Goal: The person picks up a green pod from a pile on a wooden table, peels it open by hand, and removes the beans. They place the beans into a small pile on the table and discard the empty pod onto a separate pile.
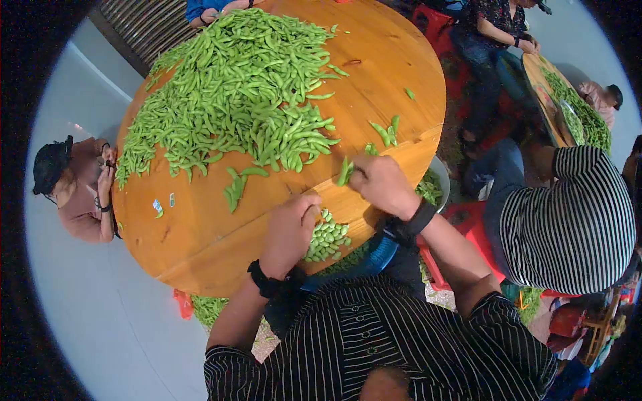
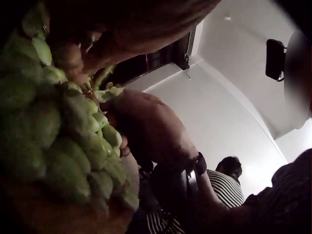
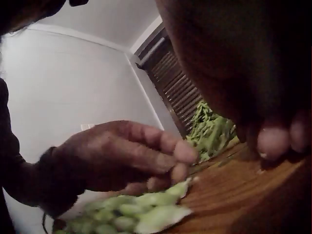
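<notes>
Fingers of the left hand [image 1: 291,230] [image 3: 114,158] extend loosely above a small pile of shelled green beans [image 1: 326,240] [image 3: 124,223] at the table's near edge; nothing shows clearly between them. The right hand [image 1: 384,184], to the right of that pile, pinches a green pod [image 1: 345,172] at its fingertips. In the left wrist view the right hand [image 2: 151,126] is beyond the beans [image 2: 68,161]. Dark, close parts of both hands hide some finger contacts in the wrist views.
A large heap of pods [image 1: 234,93] covers the upper left of the round wooden table [image 1: 381,67]. Loose pods [image 1: 235,190] lie below it. A metal bowl [image 1: 441,180] and a blue container [image 1: 381,254] stand by the near edge. Other people sit around.
</notes>
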The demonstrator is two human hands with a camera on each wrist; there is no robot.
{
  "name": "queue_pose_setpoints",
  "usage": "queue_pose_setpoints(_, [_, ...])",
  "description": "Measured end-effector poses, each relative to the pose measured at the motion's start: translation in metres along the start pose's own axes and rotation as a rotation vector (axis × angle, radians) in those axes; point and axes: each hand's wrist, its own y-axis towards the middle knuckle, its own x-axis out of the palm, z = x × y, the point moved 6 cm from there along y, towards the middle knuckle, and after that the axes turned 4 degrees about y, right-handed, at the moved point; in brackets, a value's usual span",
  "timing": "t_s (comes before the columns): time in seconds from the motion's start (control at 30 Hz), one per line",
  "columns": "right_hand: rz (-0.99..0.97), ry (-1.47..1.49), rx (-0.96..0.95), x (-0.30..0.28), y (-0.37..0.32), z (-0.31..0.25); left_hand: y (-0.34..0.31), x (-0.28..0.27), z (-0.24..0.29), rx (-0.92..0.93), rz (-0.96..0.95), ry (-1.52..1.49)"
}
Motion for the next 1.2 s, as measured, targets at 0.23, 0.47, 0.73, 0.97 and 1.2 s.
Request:
queue_pose_setpoints(0.23, [-0.032, 0.232, 0.261, -0.021, 0.01, 0.042, -0.01, 0.006, 0.01, 0.094, -0.15, 0.109])
queue_pose_setpoints(0.47, [0.195, 0.016, 0.201, -0.03, 0.009, 0.032, 0.032, -0.065, -0.034, 0.101, 0.205, 0.445])
queue_pose_setpoints(0.73, [-0.089, 0.194, -0.094, 0.039, -0.012, -0.035, 0.048, -0.074, -0.052, -0.039, 0.108, 0.693])
queue_pose_setpoints(0.97, [-0.083, 0.364, -0.052, 0.043, -0.011, -0.036, 0.032, -0.067, -0.011, 0.145, 0.28, 0.449])
queue_pose_setpoints(1.2, [-0.142, 0.566, 0.155, 0.03, -0.013, -0.037, 0.007, -0.008, -0.007, -0.434, -0.115, -0.616])
